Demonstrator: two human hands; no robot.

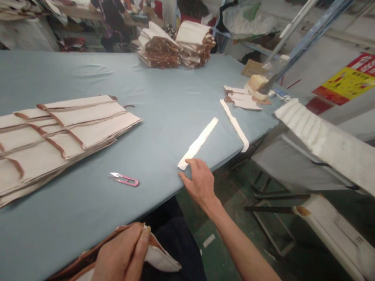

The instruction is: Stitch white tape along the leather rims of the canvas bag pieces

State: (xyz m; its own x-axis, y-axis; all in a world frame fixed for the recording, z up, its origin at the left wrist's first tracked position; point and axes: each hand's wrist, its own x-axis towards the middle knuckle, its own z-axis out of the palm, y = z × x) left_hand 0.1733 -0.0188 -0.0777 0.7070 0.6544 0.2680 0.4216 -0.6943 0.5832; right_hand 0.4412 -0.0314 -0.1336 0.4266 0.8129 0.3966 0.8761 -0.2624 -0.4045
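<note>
Right hand (pixel 201 181) is nearer: unclenched, at the near end of left strip (pixel 199 142) of 2, contact unclear. Strip's on table (pixel 158 105), axis near-left to far-right. Left hand (pixel 124 249) pinches cloth (pixel 161 258).

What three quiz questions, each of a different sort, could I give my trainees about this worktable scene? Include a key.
1. Multiple choice: What does the left hand hold?
A) Pink snips
B) Brown-edged cloth
C) A piece of cardboard

2. True or false: The pink snips lie on top of the flat cloth stack.

3. Fill in (near or far): The right hand is at the person's ____ end of a white strip.

Key: 1. B. 2. False: the pink snips lie on the blue-grey table. 3. Near.
</note>
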